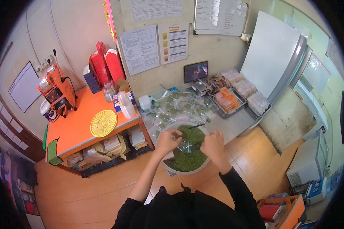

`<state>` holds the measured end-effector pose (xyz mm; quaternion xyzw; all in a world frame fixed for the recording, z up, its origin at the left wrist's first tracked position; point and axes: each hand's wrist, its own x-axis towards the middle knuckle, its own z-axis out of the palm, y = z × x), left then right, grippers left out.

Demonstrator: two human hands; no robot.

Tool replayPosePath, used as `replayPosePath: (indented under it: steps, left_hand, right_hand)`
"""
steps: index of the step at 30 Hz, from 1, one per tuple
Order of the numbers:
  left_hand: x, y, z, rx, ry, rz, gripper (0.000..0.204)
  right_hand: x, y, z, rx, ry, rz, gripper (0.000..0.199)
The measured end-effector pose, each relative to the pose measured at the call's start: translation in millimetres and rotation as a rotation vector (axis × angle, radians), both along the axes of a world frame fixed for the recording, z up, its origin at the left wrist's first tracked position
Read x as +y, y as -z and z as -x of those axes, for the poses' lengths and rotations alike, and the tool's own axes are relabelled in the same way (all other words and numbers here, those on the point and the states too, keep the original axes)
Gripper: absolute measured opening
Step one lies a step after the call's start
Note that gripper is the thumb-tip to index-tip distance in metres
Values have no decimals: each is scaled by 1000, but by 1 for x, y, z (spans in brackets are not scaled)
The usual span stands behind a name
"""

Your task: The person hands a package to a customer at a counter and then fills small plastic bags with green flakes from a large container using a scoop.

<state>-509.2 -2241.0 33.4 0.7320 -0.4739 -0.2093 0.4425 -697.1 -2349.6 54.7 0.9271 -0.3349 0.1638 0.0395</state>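
Over the large bowl (185,162) of green leaf, a small clear bag (185,145) is pinched between left hand (167,140) and right hand (213,144), while many filled bags (176,108) already lie on the counter (233,124) behind it and much leaf is left.

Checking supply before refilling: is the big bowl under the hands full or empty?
Full: the bowl is heaped with green granules nearly to its rim.
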Motion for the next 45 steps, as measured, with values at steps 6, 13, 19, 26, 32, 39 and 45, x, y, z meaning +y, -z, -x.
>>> replayPosePath:
  steps: [6, 13, 19, 26, 32, 39, 45]
  left_hand:
    - [-3, 11, 5, -402, 202, -129, 53]
    - [-21, 24, 1, -531, 203, -381, 56]
    - [-24, 41, -16, -446, 155, -192, 51]
    - [-7, 6, -6, -240, 34, -53, 46]
    - [-7, 0, -3, -85, 78, -59, 45]
    - [7, -12, -10, -113, 252, -83, 55]
    - [15, -10, -23, -347, 294, -216, 40]
  right_hand:
    - [-6, 33, -11, -224, 28, -184, 14]
    - [-12, 38, -34, -293, -11, -313, 12]
    - [-11, 15, -41, -322, -106, -151, 10]
    - [-20, 6, -13, -139, -215, 30, 14]
    - [-20, 44, -9, -48, -290, -53, 13]
    - [-30, 17, 5, -174, -117, -147, 11]
    - [-27, 16, 11, -241, -97, -181, 12]
